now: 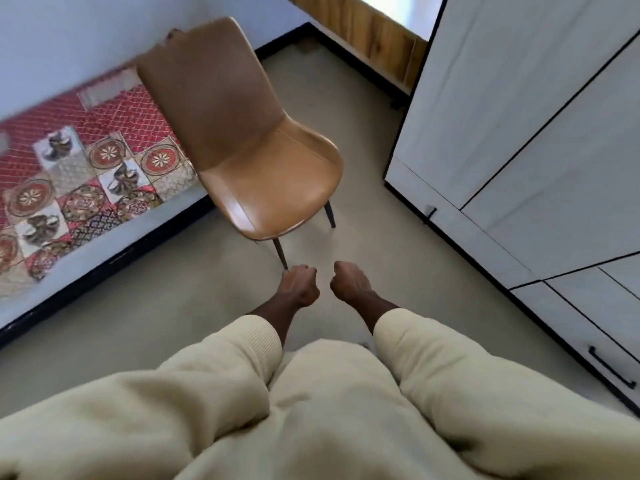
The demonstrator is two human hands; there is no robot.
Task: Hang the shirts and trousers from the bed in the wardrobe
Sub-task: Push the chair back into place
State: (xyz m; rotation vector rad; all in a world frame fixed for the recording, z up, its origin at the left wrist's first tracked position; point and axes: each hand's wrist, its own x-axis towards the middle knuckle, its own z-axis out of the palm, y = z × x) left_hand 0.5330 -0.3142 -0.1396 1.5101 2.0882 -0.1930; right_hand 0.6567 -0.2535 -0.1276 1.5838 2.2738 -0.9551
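1. Your two cream sleeves (221, 382) filled the bottom of the view, both forearms stretched forward over the floor (166, 306).
2. Your left hand (299, 285) was clenched into a fist, its fingers (304, 270) curled under and grasping nothing.
3. Your right hand (349, 282) was likewise clenched and held nothing. The two fists sat side by side, near each other but apart.
4. Just beyond your left fist stood the front leg of a tan chair (242, 133), upright on the floor, seat bare, its back turned toward the bed.
5. The bed (69, 188) lay to your left, along the wall, covered by a red patterned spread with patchwork squares. The chair's back overlapped its edge in view; whether they touched could not be told.
6. No shirts or trousers could be made out on the visible part of the bed; that area was partly blurred, so the location of the garments could not be confirmed.
7. The wardrobe (519, 133) stood to your right, white with black edging, its doors closed, and a drawer with a black handle (611, 372) sat low at its near end.
8. At the far end, a wood-panelled strip (374, 32) ran along the wall beyond the wardrobe.
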